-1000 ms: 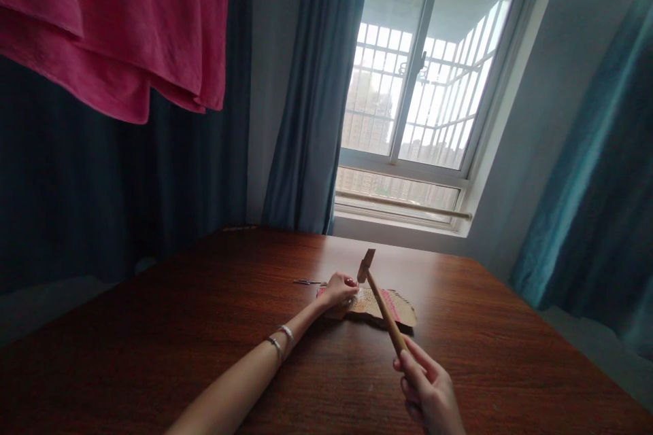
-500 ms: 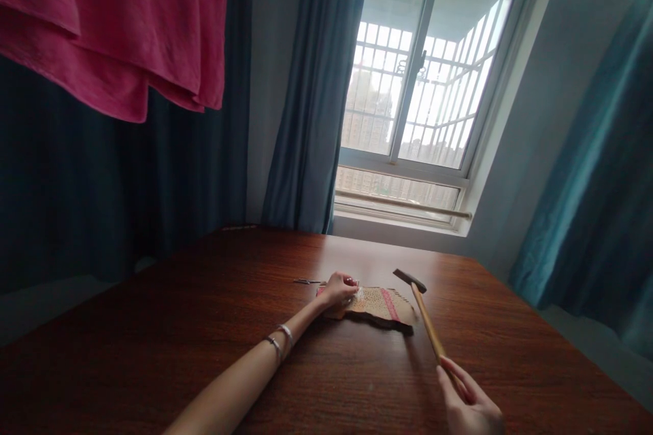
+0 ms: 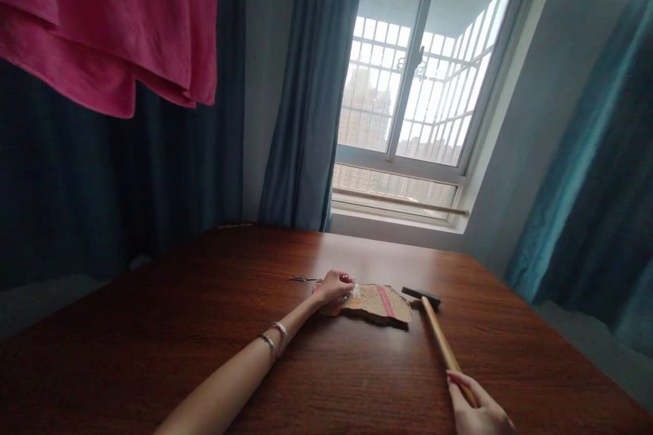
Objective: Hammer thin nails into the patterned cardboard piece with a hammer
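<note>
My right hand [image 3: 478,402] is wrapped round the wooden handle of a hammer [image 3: 439,334]. The hammer's dark metal head points away from me, low over the table, right of a torn piece of cardboard [image 3: 376,299]. That cardboard lies flat, tan with dark specks and a pink-red stripe, its right edge ragged. At its left end my left hand [image 3: 334,287] rests with fingertips pinched together; whatever is between them is too small to make out. Whitish bits show on the cardboard beside these fingers. Just behind the left hand lies a thin metal tool [image 3: 302,279], partly hidden.
The brown wooden table [image 3: 214,326] spreads out on both sides of the hands. Beyond its far edge are a barred window [image 3: 408,95] and a blue curtain [image 3: 300,109]. A pink cloth [image 3: 153,27] hangs at upper left, and another curtain [image 3: 576,170] at right.
The hammer head has come down and shifted right, away from the cardboard's edge. My right hand has moved slightly right and down with it. The left hand stays at the cardboard.
</note>
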Demonstrator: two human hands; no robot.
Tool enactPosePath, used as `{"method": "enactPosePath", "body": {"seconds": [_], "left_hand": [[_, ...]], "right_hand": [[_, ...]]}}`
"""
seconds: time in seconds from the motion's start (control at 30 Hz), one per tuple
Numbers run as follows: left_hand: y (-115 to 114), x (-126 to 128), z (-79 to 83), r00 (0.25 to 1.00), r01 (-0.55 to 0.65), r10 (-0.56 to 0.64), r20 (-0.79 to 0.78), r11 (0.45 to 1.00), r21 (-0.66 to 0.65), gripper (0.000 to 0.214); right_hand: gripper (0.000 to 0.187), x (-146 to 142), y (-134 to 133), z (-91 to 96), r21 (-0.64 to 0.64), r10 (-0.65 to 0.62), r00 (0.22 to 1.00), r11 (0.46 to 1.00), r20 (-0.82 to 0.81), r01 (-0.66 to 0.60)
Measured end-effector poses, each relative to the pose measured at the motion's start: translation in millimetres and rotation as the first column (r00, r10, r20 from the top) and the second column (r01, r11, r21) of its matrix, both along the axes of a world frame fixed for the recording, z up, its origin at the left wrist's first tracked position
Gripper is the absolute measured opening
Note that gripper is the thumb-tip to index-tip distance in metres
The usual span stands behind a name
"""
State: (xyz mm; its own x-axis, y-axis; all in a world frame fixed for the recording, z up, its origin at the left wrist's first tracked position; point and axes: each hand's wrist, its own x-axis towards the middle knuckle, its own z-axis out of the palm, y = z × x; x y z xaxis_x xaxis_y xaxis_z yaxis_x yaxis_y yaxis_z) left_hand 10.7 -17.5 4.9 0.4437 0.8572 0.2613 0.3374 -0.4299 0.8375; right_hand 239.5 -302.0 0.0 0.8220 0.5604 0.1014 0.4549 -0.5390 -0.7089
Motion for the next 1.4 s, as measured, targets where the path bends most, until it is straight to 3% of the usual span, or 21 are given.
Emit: {"method": "enactPosePath", "body": {"seconds": [0.23, 0.4, 0.53, 0.7, 0.93, 1.1, 1.27, 1.33, 1.4], "left_hand": [[-1, 0, 0.0, 0.999, 0.019, -0.020, 0.031, 1.000, 0.010, 0.021], [4, 0, -5.2, 0.999, 0.008, -0.009, 0.042, 1.000, 0.011, 0.021], [4, 0, -5.1, 1.000, 0.014, -0.015, 0.028, 0.999, 0.033, 0.021], [2, 0, -1.8, 1.000, 0.002, -0.002, -0.003, 1.000, 0.029, 0.021], [5, -1, -2.2, 0.993, 0.050, -0.050, 0.109, 0.999, 0.003, 0.039], [-2, -6, 10.8, 0.976, 0.021, -0.018, 0.217, 1.000, -0.013, 0.041], [1, -23, 31.3, 0.940, -0.110, 0.115, 0.321, 0.993, -0.035, 0.036], [9, -35, 37.3, 0.934, -0.160, 0.175, 0.312, 0.985, -0.071, 0.035], [19, -52, 40.3, 0.951, -0.202, 0.226, 0.210, 0.971, -0.130, 0.034]], "right_hand": [[0.028, -9, 7, 6.6, -0.099, 0.067, 0.996, 0.993, 0.055, -0.062], [0.046, -17, 9, 15.4, -0.116, 0.059, 0.997, 0.992, 0.057, -0.052], [0.058, -9, 11, 9.9, -0.142, 0.122, 0.990, 0.984, 0.077, -0.111], [0.056, 10, 15, -11.3, 0.003, 0.217, 0.961, 0.975, 0.169, -0.221], [0.045, 14, 13, -20.3, 0.113, 0.189, 0.968, 0.971, 0.166, -0.209], [0.050, 15, 11, -19.2, 0.125, 0.217, 0.970, 0.965, 0.107, -0.229], [0.052, 18, 11, -19.7, 0.130, 0.259, 0.959, 0.953, 0.112, -0.273], [0.051, 17, 11, -18.5, 0.122, 0.249, 0.962, 0.957, 0.109, -0.262], [0.049, 15, 10, -17.3, 0.114, 0.248, 0.963, 0.959, 0.104, -0.259]]}}
